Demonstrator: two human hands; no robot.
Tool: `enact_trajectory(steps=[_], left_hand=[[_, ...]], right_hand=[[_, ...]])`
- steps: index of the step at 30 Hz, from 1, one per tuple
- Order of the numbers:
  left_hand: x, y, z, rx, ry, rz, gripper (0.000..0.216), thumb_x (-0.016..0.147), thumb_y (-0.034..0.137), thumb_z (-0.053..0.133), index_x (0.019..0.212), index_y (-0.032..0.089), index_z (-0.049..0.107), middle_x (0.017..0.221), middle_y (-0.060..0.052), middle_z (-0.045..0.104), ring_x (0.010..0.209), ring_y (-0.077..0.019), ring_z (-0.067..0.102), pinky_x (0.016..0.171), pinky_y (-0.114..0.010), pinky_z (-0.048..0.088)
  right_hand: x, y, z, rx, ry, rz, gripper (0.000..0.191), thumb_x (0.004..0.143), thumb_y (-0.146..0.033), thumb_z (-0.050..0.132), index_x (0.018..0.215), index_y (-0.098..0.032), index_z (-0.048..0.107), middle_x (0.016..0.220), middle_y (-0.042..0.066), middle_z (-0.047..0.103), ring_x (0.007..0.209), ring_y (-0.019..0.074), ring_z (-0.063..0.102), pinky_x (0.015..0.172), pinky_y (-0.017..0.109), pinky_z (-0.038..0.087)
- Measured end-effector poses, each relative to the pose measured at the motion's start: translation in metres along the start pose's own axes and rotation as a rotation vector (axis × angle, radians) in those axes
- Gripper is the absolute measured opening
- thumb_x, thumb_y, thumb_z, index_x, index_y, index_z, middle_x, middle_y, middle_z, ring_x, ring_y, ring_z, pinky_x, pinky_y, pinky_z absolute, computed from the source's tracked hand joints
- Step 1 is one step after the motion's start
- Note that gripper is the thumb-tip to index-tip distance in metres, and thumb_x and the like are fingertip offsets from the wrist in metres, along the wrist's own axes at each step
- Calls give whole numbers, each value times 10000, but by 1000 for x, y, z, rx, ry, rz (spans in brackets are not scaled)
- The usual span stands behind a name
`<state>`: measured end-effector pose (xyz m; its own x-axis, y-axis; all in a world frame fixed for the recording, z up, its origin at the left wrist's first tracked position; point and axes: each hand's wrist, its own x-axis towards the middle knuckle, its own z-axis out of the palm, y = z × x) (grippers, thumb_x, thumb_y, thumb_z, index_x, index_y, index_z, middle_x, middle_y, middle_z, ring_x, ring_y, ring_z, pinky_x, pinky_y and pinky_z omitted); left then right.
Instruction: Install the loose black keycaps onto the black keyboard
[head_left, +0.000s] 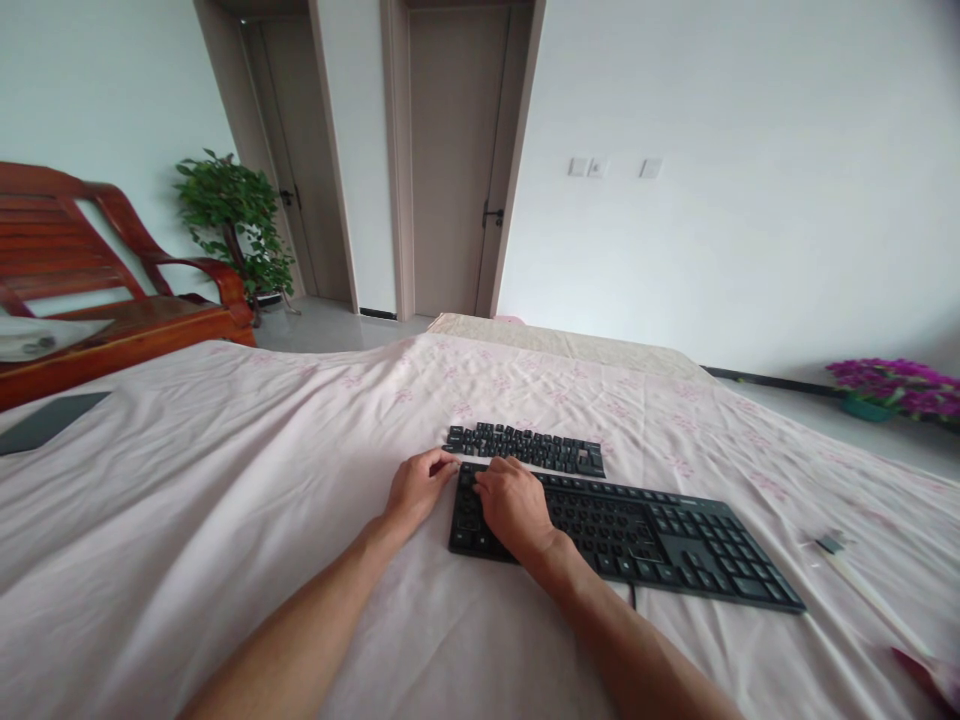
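A black keyboard [705, 545] lies on the bed-sized cloth, its left letter area showing exposed key sockets. Just behind it, loose black keycaps [536, 447] are laid out in rows. My left hand [420, 492] is at the keyboard's upper left corner, thumb and fingertips pinched together beside the leftmost keycaps; what is between them is too small to tell. Over the keyboard's left part, my right hand [516, 505] has its fingers curled and closed, tips down at the upper rows. Whatever those fingers hold is hidden.
A pale pink flowered cloth [300, 520] covers the surface, with folds. To the right lies a thin white-handled brush-like tool [862, 580]. A dark flat object [51, 420] rests at the left edge. Beyond are a wooden bench [180, 325], a plant [232, 215] and doors.
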<state>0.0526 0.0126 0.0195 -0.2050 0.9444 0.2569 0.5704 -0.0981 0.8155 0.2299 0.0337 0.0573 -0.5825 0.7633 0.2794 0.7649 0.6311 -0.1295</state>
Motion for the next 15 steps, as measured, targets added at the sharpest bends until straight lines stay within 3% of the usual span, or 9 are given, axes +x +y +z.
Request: enact_trajectory(steps=[7, 15], left_hand=[[-1, 1, -1, 34, -17, -2, 275, 832, 417, 529, 909, 234, 719, 926, 7, 743, 840, -165, 660, 758, -228, 456], [-2, 1, -2, 58, -26, 6, 253, 830, 377, 527, 911, 233, 719, 920, 5, 742, 834, -159, 657, 765, -222, 455]], right_hand=[[-7, -12, -3, -167, -29, -101, 181, 857, -112, 495, 914, -148, 664, 931, 103, 626, 886, 221, 523, 794, 325, 389], [-6, -30, -11, -327, -183, -197, 259, 832, -70, 495, 979, -96, 707, 980, 168, 626, 954, 261, 506, 801, 365, 403]])
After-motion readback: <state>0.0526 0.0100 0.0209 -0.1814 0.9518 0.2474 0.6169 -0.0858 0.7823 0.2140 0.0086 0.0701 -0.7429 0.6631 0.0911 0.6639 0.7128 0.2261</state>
